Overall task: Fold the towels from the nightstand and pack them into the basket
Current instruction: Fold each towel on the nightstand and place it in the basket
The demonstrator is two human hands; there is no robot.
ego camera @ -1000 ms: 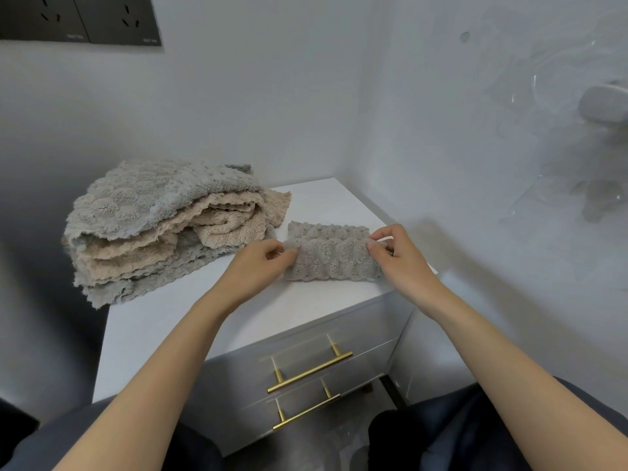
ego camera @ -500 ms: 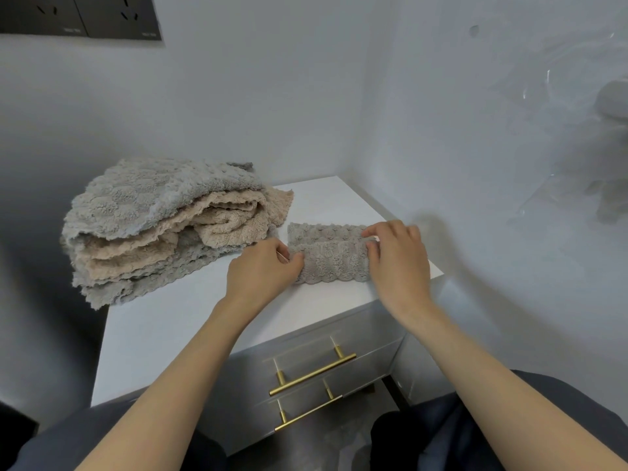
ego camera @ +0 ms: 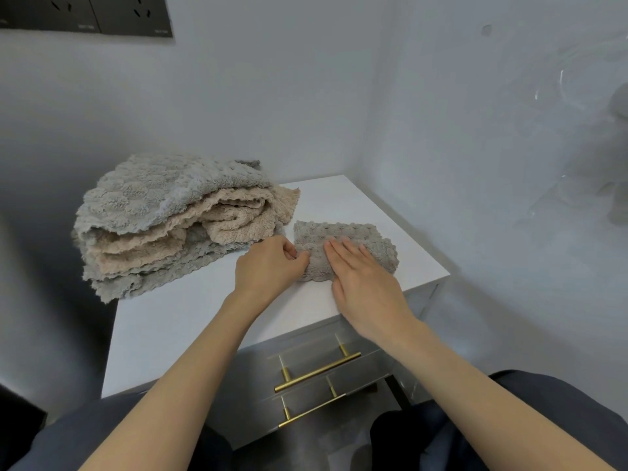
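Note:
A small grey towel [ego camera: 368, 237], folded into a narrow strip, lies near the front right corner of the white nightstand [ego camera: 210, 311]. My left hand [ego camera: 268, 263] pinches its left end with curled fingers. My right hand [ego camera: 367, 283] lies flat on the towel's middle, fingers straight and pressing down. A heap of unfolded grey and beige towels [ego camera: 170, 219] sits on the nightstand's back left part. No basket is in view.
The nightstand stands in a corner between two pale walls. Its grey drawers carry two gold bar handles [ego camera: 316, 370] facing me. Dark wall sockets [ego camera: 85, 13] are at the top left. My knees in dark trousers [ego camera: 509, 419] are below the front edge.
My right hand has slid from the towel's right end leftward onto its middle and flattened. My left hand has stayed at the left end. The towel strip looks a bit shorter.

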